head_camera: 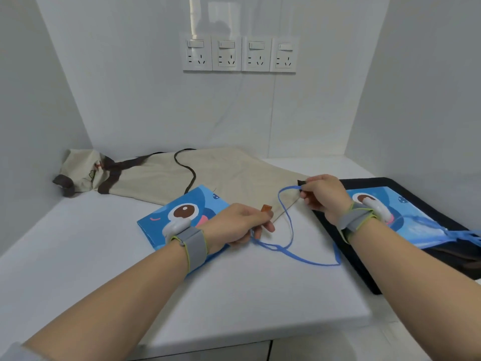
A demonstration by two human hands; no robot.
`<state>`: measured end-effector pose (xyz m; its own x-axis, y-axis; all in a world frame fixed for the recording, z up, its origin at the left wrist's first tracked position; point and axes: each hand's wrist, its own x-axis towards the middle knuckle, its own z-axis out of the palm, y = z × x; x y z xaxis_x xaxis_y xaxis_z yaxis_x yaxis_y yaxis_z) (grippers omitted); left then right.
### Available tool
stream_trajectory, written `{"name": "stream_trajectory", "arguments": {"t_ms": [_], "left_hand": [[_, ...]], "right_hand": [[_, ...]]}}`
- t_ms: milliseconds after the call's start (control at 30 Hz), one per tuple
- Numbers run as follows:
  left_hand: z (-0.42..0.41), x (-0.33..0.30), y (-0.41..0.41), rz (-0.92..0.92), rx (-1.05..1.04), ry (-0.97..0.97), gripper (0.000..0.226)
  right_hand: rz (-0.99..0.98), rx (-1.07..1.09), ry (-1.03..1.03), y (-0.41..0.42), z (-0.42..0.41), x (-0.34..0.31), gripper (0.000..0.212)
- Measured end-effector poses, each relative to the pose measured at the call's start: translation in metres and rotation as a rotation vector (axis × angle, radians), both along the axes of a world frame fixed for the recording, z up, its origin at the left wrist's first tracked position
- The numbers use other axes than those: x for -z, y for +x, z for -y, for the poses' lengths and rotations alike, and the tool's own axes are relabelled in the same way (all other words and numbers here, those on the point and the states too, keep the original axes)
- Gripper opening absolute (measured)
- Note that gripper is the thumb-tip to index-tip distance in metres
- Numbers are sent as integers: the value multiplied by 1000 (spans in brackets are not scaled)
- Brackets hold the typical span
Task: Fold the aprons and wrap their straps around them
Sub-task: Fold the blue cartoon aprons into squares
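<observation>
With both hands' fingers pinching the blue strap [287,222], we risk tangling its slack loop while wrapping.

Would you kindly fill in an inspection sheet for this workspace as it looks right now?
Surface: white counter, partly covered by aprons.
Job's things: folded blue cartoon apron under the left wrist; its blue strap loose between both hands; second blue apron on a black tray; beige apron spread at the back.
Clutter: nothing seen.
Grippers: left hand grips the strap; right hand pinches it.
Cables: nothing seen.
Surroundings: white walls, four wall sockets.
</observation>
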<state>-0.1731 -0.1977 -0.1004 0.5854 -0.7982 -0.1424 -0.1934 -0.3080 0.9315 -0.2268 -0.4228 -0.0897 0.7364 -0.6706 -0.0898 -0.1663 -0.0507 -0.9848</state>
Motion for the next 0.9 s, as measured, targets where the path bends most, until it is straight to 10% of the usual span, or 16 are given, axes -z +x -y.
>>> {"name": "stream_trajectory", "arguments": {"t_ms": [100, 233, 467, 667, 900], "left_hand": [[4, 9, -3, 158, -14, 97, 25], [10, 19, 2, 146, -93, 100, 28], [14, 27, 4, 164, -146, 130, 33], [14, 25, 1, 150, -134, 99, 32], [13, 29, 2, 259, -74, 100, 30]], "right_hand": [[4, 89, 48, 3, 1, 3, 38], [-178, -31, -636, -27, -24, 3, 14], [-652, -200, -1023, -43, -65, 29, 27], [-304, -212, -901, -29, -72, 43, 18], [216, -168, -253, -15, -89, 46, 23]]}}
